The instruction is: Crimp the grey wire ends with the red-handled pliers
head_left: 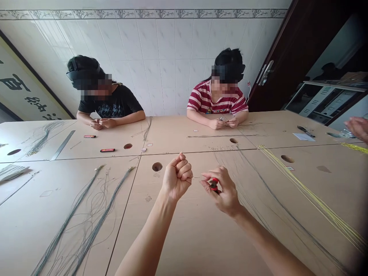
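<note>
My left hand [178, 174] is raised over the middle of the table, its fingers curled into a fist. A thin cord [196, 177] runs from it toward my right hand [222, 188]; whatever else the fist holds is hidden. In the palm of my right hand sit small red-handled pliers [214, 184], mostly covered by the fingers. The thumb and forefinger of that hand are close together at the cord's end. Whether they touch it is too fine to tell.
Bundles of grey-green cords [106, 207] lie at left, yellow cords [310, 191] at right. Dark thin cords [276, 199] run beside my right forearm. Across the table sit two people, hands on the tabletop. Lighters [107, 150], a metal ruler [63, 145] and cable holes [157, 166] are also there.
</note>
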A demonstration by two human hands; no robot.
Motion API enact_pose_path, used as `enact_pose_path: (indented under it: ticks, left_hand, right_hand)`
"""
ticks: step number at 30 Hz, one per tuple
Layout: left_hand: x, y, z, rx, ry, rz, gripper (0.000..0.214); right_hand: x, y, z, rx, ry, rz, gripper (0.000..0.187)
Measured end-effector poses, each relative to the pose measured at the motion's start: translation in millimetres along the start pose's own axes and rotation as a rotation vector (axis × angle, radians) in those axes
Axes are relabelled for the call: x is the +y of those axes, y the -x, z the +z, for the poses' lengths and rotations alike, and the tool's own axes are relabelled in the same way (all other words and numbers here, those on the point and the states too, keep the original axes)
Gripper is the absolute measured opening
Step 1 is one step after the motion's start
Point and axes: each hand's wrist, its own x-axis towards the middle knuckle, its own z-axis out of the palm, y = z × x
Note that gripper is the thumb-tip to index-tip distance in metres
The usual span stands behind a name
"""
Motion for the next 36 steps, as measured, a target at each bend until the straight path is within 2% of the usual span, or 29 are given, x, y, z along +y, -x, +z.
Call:
enact_pose_path:
  ticks: [3, 7, 16, 23, 28, 36]
  left_hand:
    - [-7.3, 0.3, -3.0, -0.008, 0.004, -0.008, 0.042]
    - [-12.8, 0.2, -7.0, -0.008, -0.005, -0.013, 0.04]
    - [-19.9, 1.9, -9.4, -0.001, -0.014, -0.032, 0.036]
    - [-31.0, 0.5, -6.6, 0.012, -0.019, -0.052, 0.035]
    - [-36.6, 0.2, -3.2, 0.029, -0.025, -0.069, 0.036]
    - [-49.3, 1.8, 4.8, 0.003, -0.062, -0.065, 0.037]
  right_hand:
    - [-5.9, -7.0, -0.3, -0.003, 0.035, -0.102, 0.017]
    - [-11.8, -10.6, 2.7, 0.004, 0.043, -0.152, 0.019]
    - [-7.6, -6.1, 5.0, -0.013, -0.004, -0.065, 0.014]
    - [-7.5, -0.6, 2.9, 0.029, -0.079, -0.007, 0.009]
    - [-13.0, -1.6, 0.4, 0.05, -0.184, 0.162, 0.009]
    - [-14.1, -4.1, -3.3, 0.18, -0.262, 0.432, 0.017]
